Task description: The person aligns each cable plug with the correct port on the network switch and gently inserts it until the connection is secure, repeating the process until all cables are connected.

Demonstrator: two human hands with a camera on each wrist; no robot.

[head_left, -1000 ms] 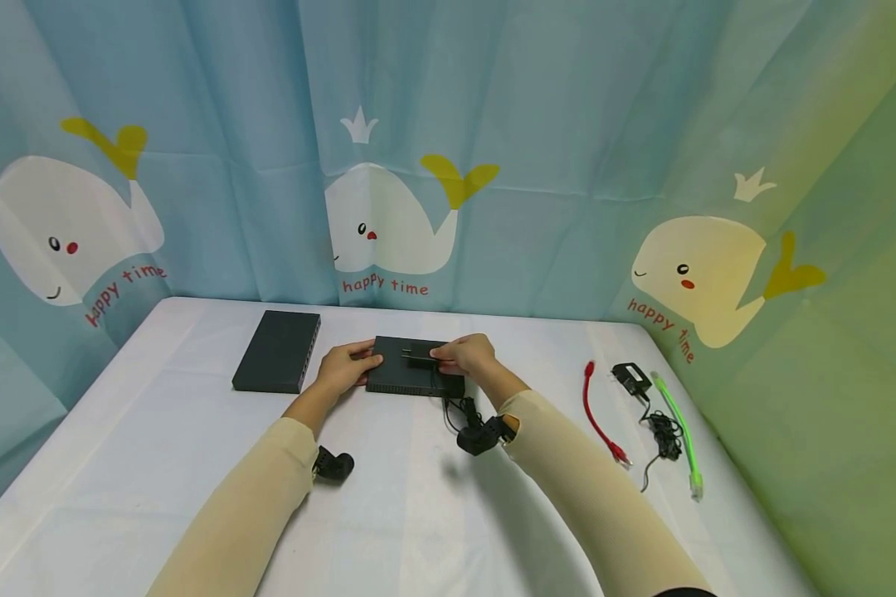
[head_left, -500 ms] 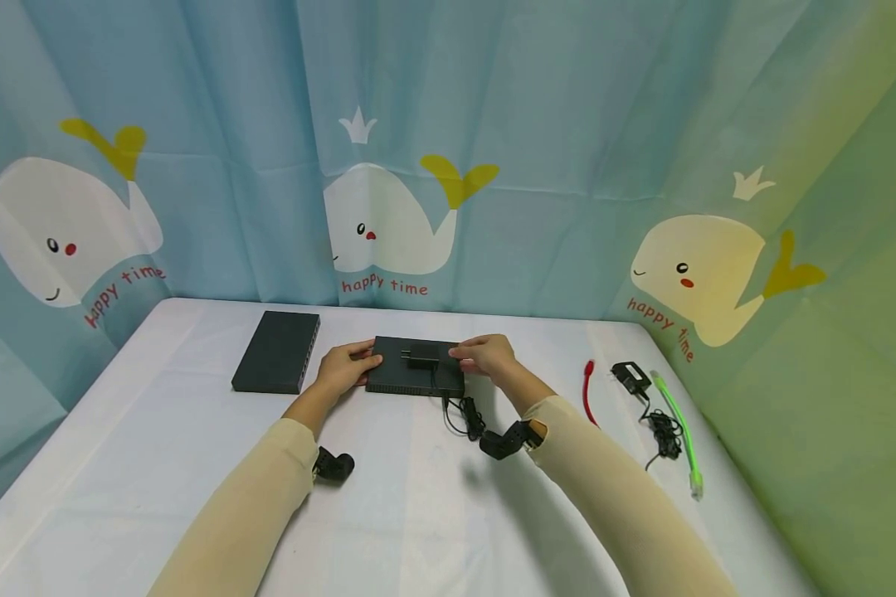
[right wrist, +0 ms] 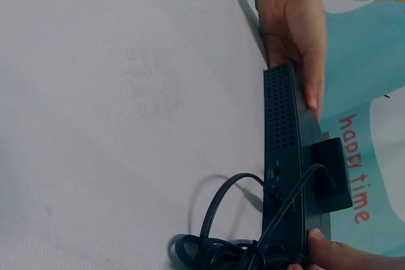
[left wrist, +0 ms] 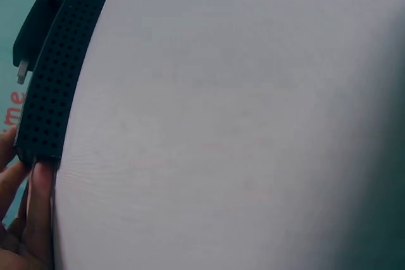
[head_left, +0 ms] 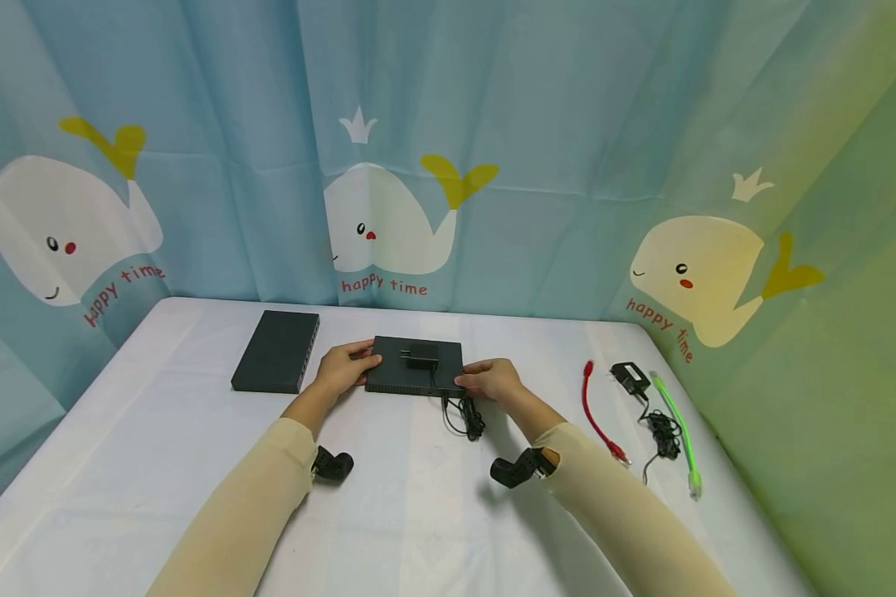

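A flat black network switch (head_left: 399,377) with a perforated side lies at the middle of the table. On its top rests a black power adapter (head_left: 421,356), prongs to the left. The adapter's cord (right wrist: 231,191) runs to the side of the switch, its bundled length (head_left: 472,419) lying on the cloth. My left hand (head_left: 338,371) grips the left end, thumb on top and fingers at the side, as the left wrist view shows of the hand (left wrist: 28,210). My right hand (head_left: 493,380) holds the right front corner, thumb (right wrist: 326,248) on top; its other fingers are mostly hidden.
A second black box (head_left: 276,352) with ports along its side lies to the left. At the right are a red network cable (head_left: 594,414), another power adapter (head_left: 631,379) with bundled cord, and a green network cable (head_left: 677,423). A printed curtain (head_left: 552,166) hangs behind the white table.
My right hand has let go of the power adapter on top of the switch and moved right and toward me, to the switch's right front corner. My left hand has stayed put.
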